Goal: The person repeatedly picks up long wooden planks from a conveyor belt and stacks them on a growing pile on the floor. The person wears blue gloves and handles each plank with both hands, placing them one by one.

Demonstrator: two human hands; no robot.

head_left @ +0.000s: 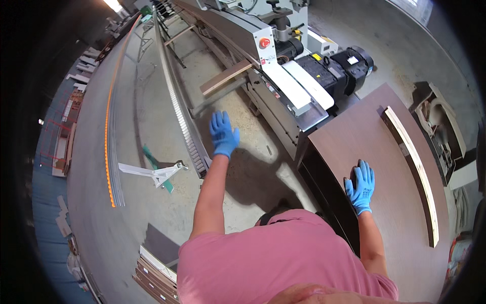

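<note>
My left hand (224, 134), in a blue work glove, is held out over the floor beside a roller rail (178, 101). Its fingers are extended and it holds nothing. My right hand (361, 187), gloved the same way with dark fingertips, rests on a brown tabletop (334, 144) with its fingers stretched out. To the right of that hand, a long pale wooden strip (415, 167) with a dark side lies along the top. Ahead stands a grey and white machine (228, 33), with a short wooden board (226, 77) sticking out from its side.
A red button (264, 43) sits on the machine's end, with a black motor (334, 68) at its right. A second rail with orange rollers (109, 126) runs along the left. Between the rails stands a white metal bracket (154, 174). Brown panels (156, 278) are stacked at lower left.
</note>
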